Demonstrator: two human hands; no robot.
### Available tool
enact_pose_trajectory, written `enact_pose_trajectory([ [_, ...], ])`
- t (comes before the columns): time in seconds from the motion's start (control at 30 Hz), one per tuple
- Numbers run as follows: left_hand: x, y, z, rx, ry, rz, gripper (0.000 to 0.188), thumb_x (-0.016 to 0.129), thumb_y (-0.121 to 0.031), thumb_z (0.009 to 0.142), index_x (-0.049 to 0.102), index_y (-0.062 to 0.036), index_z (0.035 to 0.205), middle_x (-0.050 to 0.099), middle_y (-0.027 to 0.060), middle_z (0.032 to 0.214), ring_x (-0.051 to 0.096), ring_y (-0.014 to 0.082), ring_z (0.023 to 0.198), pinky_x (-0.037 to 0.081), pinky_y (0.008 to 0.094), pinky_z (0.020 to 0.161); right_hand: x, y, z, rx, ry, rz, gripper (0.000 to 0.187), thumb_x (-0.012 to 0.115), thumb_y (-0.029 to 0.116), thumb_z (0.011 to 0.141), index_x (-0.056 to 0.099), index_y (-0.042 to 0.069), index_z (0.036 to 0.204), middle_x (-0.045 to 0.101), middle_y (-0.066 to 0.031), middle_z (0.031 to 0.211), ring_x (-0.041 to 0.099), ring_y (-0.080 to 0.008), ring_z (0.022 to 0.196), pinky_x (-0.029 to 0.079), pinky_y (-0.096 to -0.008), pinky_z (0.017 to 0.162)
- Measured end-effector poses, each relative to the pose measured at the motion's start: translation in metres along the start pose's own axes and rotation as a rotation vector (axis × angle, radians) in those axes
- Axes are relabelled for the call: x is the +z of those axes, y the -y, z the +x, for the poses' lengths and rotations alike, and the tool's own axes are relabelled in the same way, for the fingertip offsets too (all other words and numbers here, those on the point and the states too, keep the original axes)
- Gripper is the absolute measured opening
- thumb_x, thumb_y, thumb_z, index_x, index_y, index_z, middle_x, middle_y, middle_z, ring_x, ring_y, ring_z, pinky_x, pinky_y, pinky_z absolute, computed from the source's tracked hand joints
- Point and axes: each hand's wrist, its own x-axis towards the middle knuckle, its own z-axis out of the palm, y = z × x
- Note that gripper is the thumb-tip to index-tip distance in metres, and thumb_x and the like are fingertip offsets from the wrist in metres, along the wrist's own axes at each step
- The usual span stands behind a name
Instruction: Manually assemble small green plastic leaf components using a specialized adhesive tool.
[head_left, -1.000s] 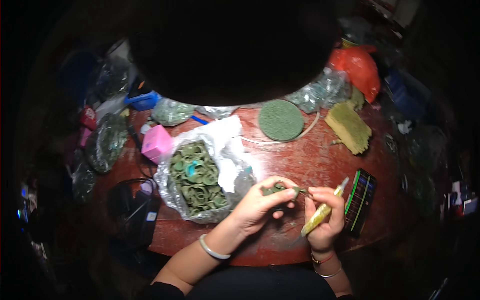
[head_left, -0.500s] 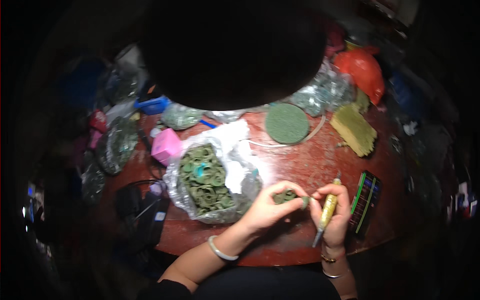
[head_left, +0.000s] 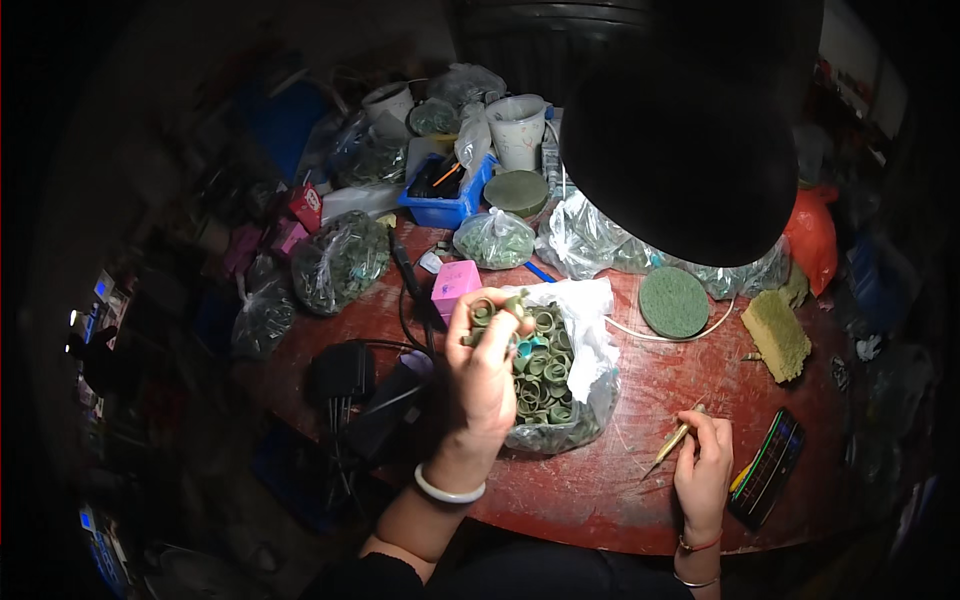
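Note:
My left hand (head_left: 486, 380) is raised over the left side of an opened clear plastic bag (head_left: 560, 437). Its fingers are closed on a few small green rings (head_left: 483, 312), partly hidden by the thumb. Many more green rings (head_left: 548, 385) fill the bag, with a bright teal piece (head_left: 527, 346) among them. Low on the right, my right hand (head_left: 706, 468) rests near the red tabletop, fingers closed around a slim yellowish pen-shaped tool (head_left: 672, 442). The tool's pointed end slants down to the left.
A pink box (head_left: 456, 288) stands behind the bag. Farther right lie a round green pad (head_left: 673, 302) and a yellow sponge-like block (head_left: 777, 335). A dark device with a lit screen (head_left: 768, 468) lies beside my right hand. Cables and a black adapter (head_left: 342, 372) crowd the left edge.
My left hand has left my right hand's side and moved left and up to the bag, still holding green rings. My right hand has lowered the tool toward the tabletop. The view has shifted.

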Motion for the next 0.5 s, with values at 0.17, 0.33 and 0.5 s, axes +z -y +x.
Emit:
enact_pose_trajectory([
  [0.17,-0.008,0.014,0.01,0.187,0.0,0.212,0.015,0.056,0.006,0.092,0.062,-0.0044,0.102,0.064,0.0035,0.098,0.061,0.0118,0.088,0.048,0.0259,0.082,-0.006,0.028,0.018,0.116,0.066,0.098,0.023,0.066,-0.003,0.088,0.065,-0.001,0.111,0.057,-0.0166,0.097,0.06,-0.0317,0.083,0.05,-0.0421,0.076],
  [0.33,-0.015,0.017,0.013,0.642,0.06,1.051,0.011,0.069,-0.003,0.08,0.061,-0.0053,0.088,0.064,0.0121,0.091,0.065,0.0312,0.084,0.052,0.0385,0.078,0.026,0.067,0.075,-0.348,0.073,0.217,0.032,0.08,0.013,0.086,0.065,-0.001,0.11,0.061,-0.0163,0.095,0.06,-0.027,0.078,0.052,-0.0381,0.069],
  [0.5,-0.005,0.02,0.009,0.586,0.197,1.213,0.016,0.068,-0.006,0.079,0.061,-0.0072,0.094,0.061,0.0131,0.101,0.06,0.0351,0.095,0.05,0.0465,0.081,0.081,0.065,0.107,-0.269,0.111,0.359,0.026,0.082,0.019,0.086,0.067,0.002,0.099,0.061,-0.0094,0.088,0.056,-0.0188,0.069,0.049,-0.0314,0.064],
])
